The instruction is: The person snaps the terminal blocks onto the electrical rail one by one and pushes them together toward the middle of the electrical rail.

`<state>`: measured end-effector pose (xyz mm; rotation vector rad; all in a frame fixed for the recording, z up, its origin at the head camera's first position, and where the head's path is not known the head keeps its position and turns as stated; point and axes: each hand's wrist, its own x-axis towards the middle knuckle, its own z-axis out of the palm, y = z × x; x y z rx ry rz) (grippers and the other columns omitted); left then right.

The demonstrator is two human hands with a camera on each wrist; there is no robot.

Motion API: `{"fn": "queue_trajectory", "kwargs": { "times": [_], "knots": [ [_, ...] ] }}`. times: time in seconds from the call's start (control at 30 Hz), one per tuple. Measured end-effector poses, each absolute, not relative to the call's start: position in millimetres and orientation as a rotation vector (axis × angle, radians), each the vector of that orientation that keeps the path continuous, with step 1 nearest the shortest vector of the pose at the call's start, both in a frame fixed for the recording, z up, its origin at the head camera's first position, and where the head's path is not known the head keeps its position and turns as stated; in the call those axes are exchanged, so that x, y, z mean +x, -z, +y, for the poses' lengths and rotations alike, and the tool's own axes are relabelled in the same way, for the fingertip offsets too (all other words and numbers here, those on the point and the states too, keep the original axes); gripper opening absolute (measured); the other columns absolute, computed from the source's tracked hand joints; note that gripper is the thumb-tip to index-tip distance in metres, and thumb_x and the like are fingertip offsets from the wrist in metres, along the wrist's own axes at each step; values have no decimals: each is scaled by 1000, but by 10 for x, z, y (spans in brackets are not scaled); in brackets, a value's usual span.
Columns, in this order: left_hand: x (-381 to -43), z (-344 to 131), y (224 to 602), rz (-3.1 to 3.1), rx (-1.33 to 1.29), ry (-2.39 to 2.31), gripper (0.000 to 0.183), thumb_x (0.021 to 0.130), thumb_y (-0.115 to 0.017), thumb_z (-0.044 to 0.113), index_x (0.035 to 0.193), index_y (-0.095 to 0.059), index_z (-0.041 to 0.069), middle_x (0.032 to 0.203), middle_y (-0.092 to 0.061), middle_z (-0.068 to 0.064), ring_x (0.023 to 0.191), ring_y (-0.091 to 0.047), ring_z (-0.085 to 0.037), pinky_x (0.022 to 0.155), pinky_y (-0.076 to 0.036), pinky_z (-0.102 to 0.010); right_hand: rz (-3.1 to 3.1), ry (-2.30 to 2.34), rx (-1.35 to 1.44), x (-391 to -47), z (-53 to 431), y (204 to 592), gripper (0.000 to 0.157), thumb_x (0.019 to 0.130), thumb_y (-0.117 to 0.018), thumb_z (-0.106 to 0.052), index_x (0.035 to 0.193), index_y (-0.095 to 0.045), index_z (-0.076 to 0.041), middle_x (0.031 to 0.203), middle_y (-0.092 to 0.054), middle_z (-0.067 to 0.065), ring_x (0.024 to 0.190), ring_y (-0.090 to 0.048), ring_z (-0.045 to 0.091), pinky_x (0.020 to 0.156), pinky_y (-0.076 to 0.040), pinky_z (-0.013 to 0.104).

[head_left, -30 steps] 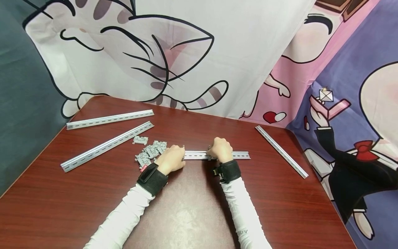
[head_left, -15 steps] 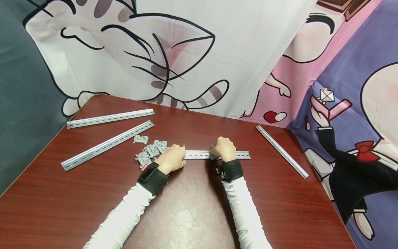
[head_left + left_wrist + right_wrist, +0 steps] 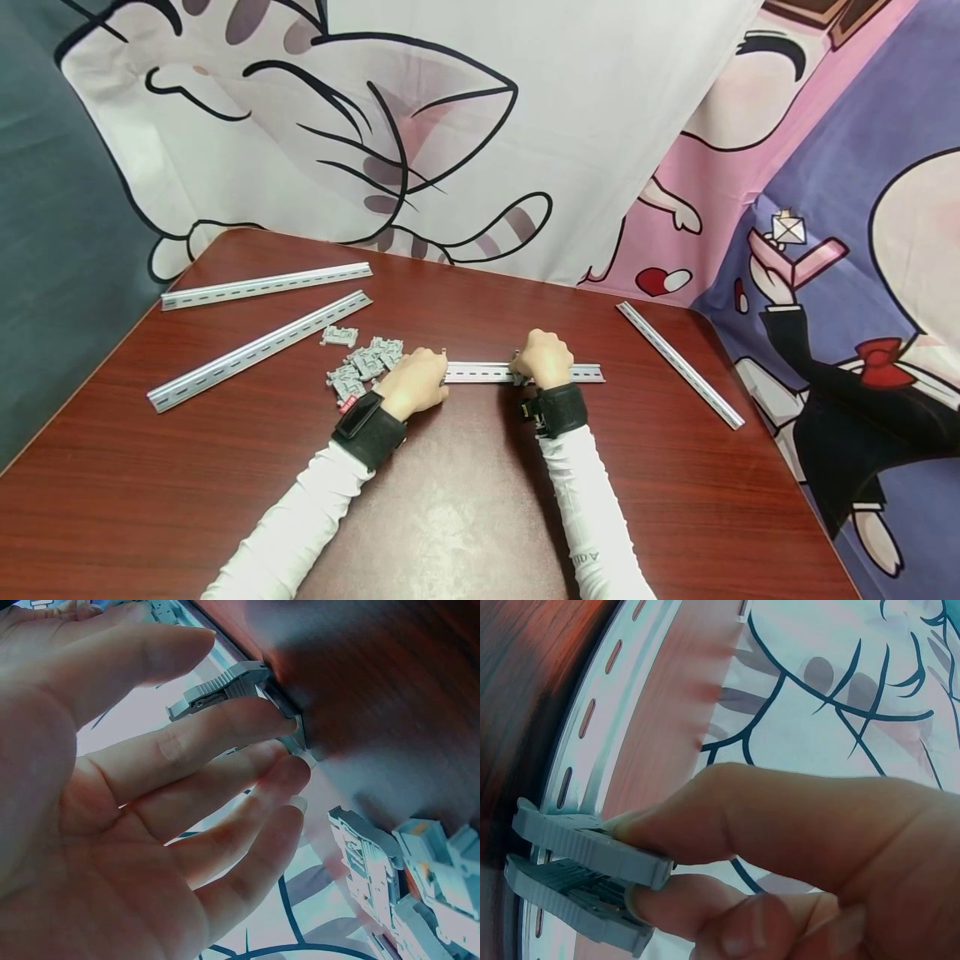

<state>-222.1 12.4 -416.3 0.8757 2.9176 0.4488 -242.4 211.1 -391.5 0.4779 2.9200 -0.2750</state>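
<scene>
A slotted metal DIN rail [image 3: 480, 372] lies crosswise on the table before me. My left hand [image 3: 411, 383] is at its left end; in the left wrist view the fingers are long and loosely bent, tips right at the rail end, the thumb apart. A grey ridged clip [image 3: 225, 684] sits on the rail behind that index finger. Toward the other end, my right hand [image 3: 543, 360] pinches two thin grey terminal blocks seated on the rail: the index finger lies on one block [image 3: 592, 851], the thumb on the other block [image 3: 570, 900].
Left of my left hand is a pile of grey terminal blocks [image 3: 366, 364], with a single block [image 3: 340, 336] behind it. Two more rails, a far rail [image 3: 266, 286] and a nearer rail [image 3: 258, 352], lie at left; a slimmer rail [image 3: 680, 364] slants at right. A printed curtain [image 3: 600, 100] hangs behind.
My right hand has slid a short way to the right along the rail with the terminal blocks, baring more rail between the hands. The left hand keeps its place at the rail's left end.
</scene>
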Motion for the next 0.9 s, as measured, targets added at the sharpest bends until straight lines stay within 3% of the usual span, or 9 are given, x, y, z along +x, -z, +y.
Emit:
{"fn": "queue_trajectory", "kwargs": {
  "times": [0.4,0.5,0.6,0.73,0.9],
  "knots": [
    [-2232,85,4181,2909,858,-464,36,82,-71,15,111,-65,-7,94,-69,-20,90,-65,-34,77,-52,-46,2994,258,476,-2404,2041,3913,39,74,-79,-33,100,-70,-5,106,-70,20,95,-67,37,75,-54,50],
    [-2236,74,4177,2910,851,-468,27,81,-71,14,101,-68,-3,90,-69,-18,87,-65,-31,74,-53,-46,3061,318,382,-2367,1922,3925,36,78,-77,-38,87,-70,-4,98,-71,20,87,-68,38,69,-54,50],
    [-2240,67,4170,2911,836,-480,16,80,-72,13,88,-67,0,86,-69,-17,84,-66,-31,73,-53,-46,3083,429,137,-2338,1742,3957,36,81,-73,-41,67,-66,-9,78,-70,12,74,-68,30,60,-53,43],
    [-2257,67,4165,2901,801,-481,17,80,-74,14,88,-68,1,91,-70,-17,90,-65,-32,79,-51,-49,3018,525,-158,-2308,1514,4015,41,84,-68,-38,54,-53,-14,54,-49,-4,55,-53,17,47,-40,30],
    [-2285,55,4173,2878,766,-475,18,80,-75,15,90,-68,2,96,-70,-16,95,-63,-32,84,-48,-52,3043,537,-200,-2257,1366,4076,41,84,-68,-30,53,-47,-12,50,-35,-8,51,-42,14,42,-30,27]
  ]
}}
